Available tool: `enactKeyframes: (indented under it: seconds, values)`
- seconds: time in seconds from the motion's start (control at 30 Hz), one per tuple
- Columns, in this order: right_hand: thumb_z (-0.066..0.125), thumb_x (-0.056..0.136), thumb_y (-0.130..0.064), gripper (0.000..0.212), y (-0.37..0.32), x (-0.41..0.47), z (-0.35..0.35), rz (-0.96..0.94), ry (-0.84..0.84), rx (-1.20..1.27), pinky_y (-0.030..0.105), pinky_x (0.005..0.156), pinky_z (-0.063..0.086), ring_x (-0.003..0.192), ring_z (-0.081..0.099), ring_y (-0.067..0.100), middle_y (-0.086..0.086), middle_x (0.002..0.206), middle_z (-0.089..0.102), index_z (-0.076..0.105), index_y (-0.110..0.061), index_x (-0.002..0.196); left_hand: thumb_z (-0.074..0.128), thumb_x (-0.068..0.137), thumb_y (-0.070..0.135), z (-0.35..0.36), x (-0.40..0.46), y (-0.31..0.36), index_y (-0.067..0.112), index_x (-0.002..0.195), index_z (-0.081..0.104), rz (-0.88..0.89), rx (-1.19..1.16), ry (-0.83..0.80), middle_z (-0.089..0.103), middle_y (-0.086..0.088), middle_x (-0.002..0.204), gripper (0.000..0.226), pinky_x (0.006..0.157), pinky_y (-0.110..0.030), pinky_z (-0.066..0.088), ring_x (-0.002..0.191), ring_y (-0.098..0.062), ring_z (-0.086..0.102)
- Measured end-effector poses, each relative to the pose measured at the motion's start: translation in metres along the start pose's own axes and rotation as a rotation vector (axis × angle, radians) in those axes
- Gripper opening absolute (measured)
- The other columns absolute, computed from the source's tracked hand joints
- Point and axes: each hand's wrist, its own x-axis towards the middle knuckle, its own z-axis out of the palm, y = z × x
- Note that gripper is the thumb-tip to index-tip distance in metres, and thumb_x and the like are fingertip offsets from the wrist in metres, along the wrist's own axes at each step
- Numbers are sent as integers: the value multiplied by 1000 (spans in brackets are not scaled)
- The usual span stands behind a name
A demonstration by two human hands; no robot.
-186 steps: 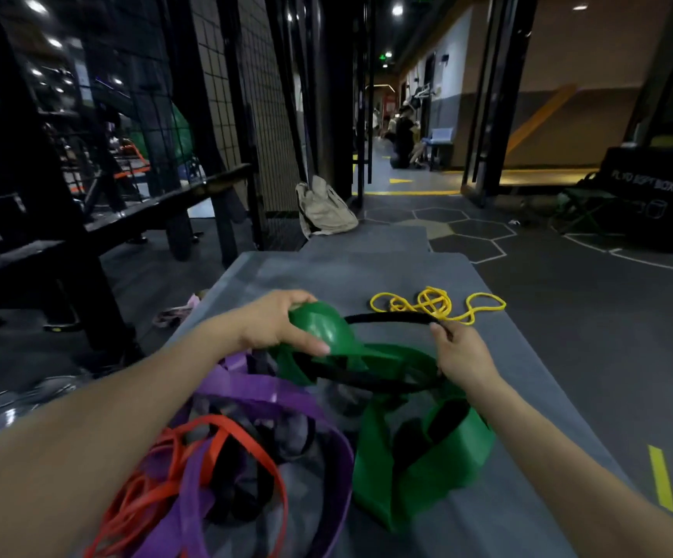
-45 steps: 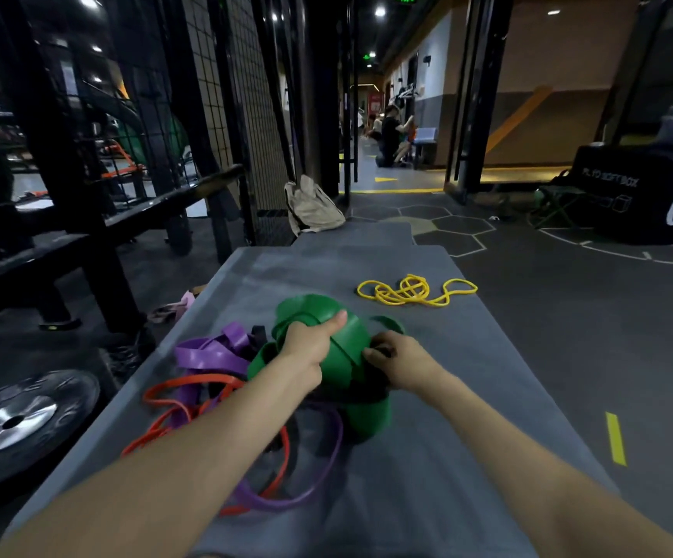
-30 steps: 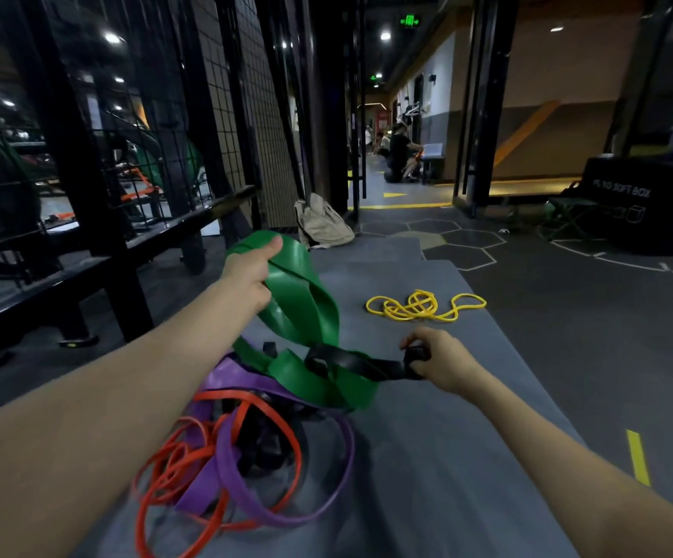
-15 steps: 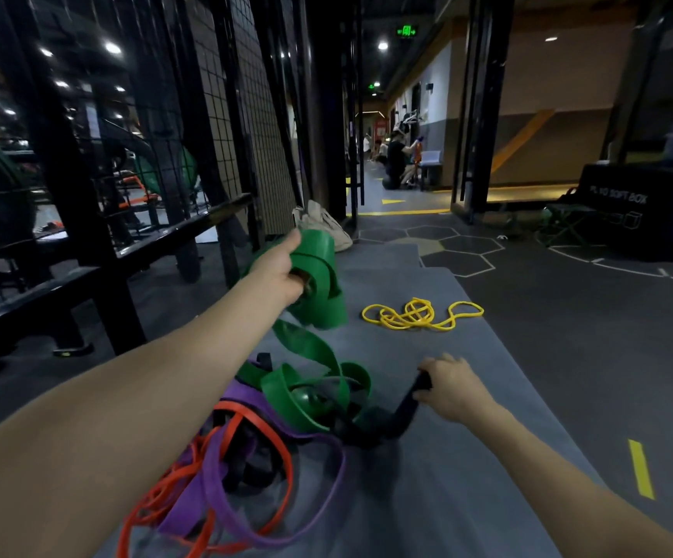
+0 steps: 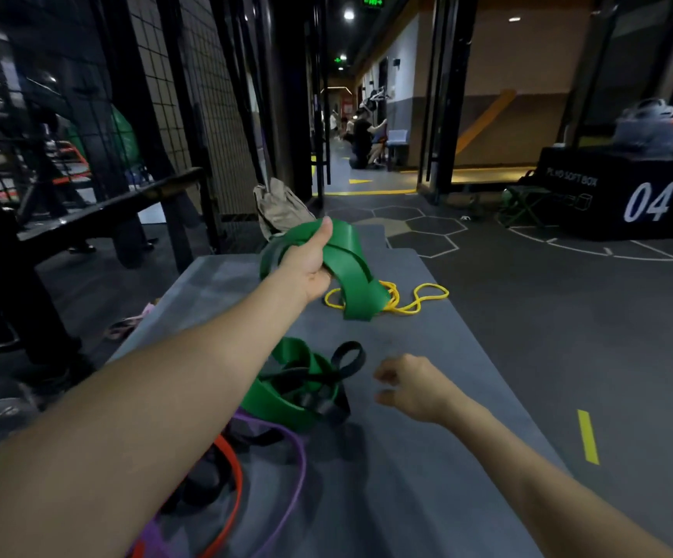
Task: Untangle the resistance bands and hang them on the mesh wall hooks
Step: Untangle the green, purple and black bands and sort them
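My left hand (image 5: 311, 263) grips a bunch of wide green band (image 5: 353, 271), lifted above the grey mat (image 5: 427, 457). Its lower loops (image 5: 282, 396) lie on the mat, wound with a black band (image 5: 345, 358). To the right of that black loop my right hand (image 5: 411, 386) hovers with fingers loosely curled, holding nothing. A purple band (image 5: 290, 469) and an orange band (image 5: 230, 501) sprawl near my left arm. A thin yellow band (image 5: 415, 300) lies farther up the mat. The black mesh wall (image 5: 190, 94) stands at the left.
A black bench rail (image 5: 117, 203) runs along the left by the mesh. A beige bag (image 5: 278, 207) leans at the mat's far end. A black soft box marked 04 (image 5: 624, 199) sits at the right. People crouch far down the corridor (image 5: 363, 143).
My left hand has carried the green bunch forward and right, over the yellow band. My right hand has let go of the black band, which now lies on the mat.
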Motion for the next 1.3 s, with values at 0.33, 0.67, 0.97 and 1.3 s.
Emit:
enactKeyframes:
  seconds: [0.33,0.67,0.97,1.3]
  values:
    - [67,78,-16,32,-7,12,22,-75,-21,7,32,85,47,106,59,28,11,110,67,64,-9,110,63,86,7,-81,-24,-64,0,101,64,90,1334,-122,63,-10,90,16,65,-14,42,67,-7,53]
    - [68,76,-31,70,-38,25,58,-209,-92,-200,39,107,30,129,34,29,0,144,28,38,-23,138,73,71,42,-158,-95,-49,19,126,50,131,2443,-449,55,-3,124,64,100,-33,36,115,-23,48]
    - [65,79,-23,38,-48,35,44,-145,-12,-150,33,96,36,110,51,33,18,118,50,52,-3,109,58,70,5,-136,-108,-12,19,116,54,619,2314,-344,52,-1,113,48,93,-26,31,112,-22,44]
    - [65,78,-14,37,-81,28,-13,-235,1,-5,31,86,48,105,60,26,7,112,65,60,-16,115,55,73,-8,-144,-140,44,23,110,58,761,2075,-101,28,1,125,48,83,-35,48,119,-14,23]
